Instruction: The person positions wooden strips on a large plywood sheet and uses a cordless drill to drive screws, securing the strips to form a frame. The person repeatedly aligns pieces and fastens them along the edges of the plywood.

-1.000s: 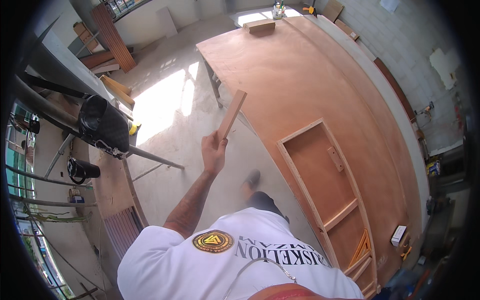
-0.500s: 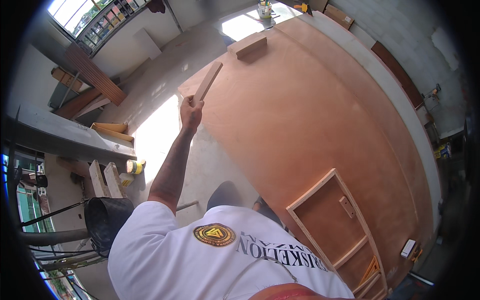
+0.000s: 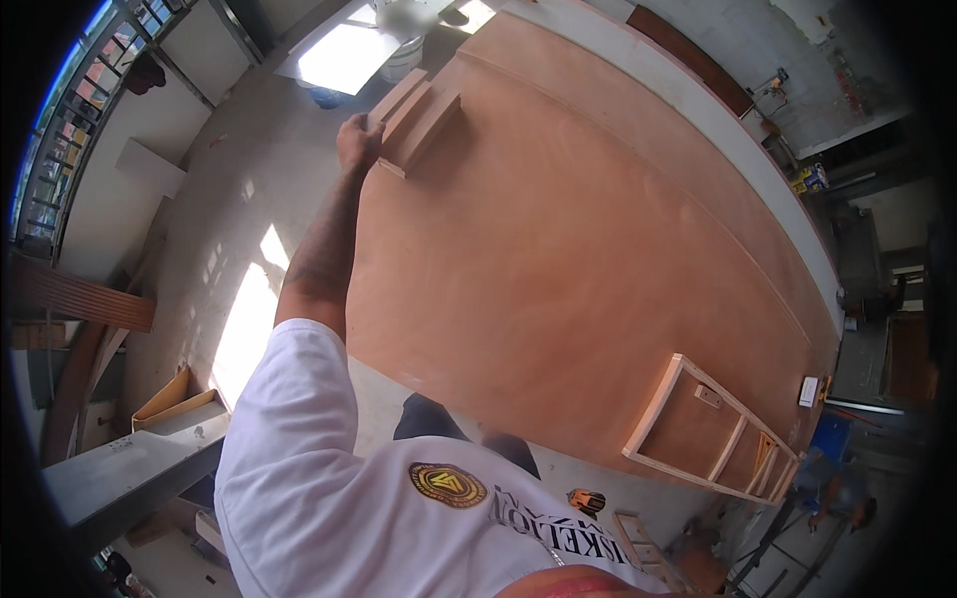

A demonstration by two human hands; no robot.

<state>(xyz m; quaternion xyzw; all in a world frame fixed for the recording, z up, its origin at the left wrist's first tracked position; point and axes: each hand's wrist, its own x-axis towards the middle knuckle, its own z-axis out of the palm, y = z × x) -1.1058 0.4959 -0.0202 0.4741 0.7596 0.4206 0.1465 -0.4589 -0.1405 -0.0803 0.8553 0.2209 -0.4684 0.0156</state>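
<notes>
Containers: white bucket (image 3: 404,60) past far-L end of the board, top blurred, contents can't tell. Sm. white box (image 3: 808,391) near R end, contents can't tell. Ladder-like wood frame (image 3: 650,411) low R on board, split into bays by crosspcs; largest bay has a sm. wood block (image 3: 708,397), next bay an orange triangle (image 3: 766,450).

Surface/room: big reddish plywood board (image 3: 558,249), mostly bare mid, pale strip (image 3: 738,149) along far side. Concrete floor (image 3: 199,234) L of it, w/ sun patches. Barred window (image 3: 75,140) upper L. Bright sunlit panel (image 3: 344,58) next to bucket. Ribbed brown panel (image 3: 85,296) far L.

Grip: L hand (image 3: 361,142), arm stretched out to far-L corner of board, fingers closed round near end of a flat wood strip (image 3: 401,103). Strip points away, just beside wood pcs (image 3: 429,128) lying on board; touching or not, can't tell. R hand out of view.
</notes>
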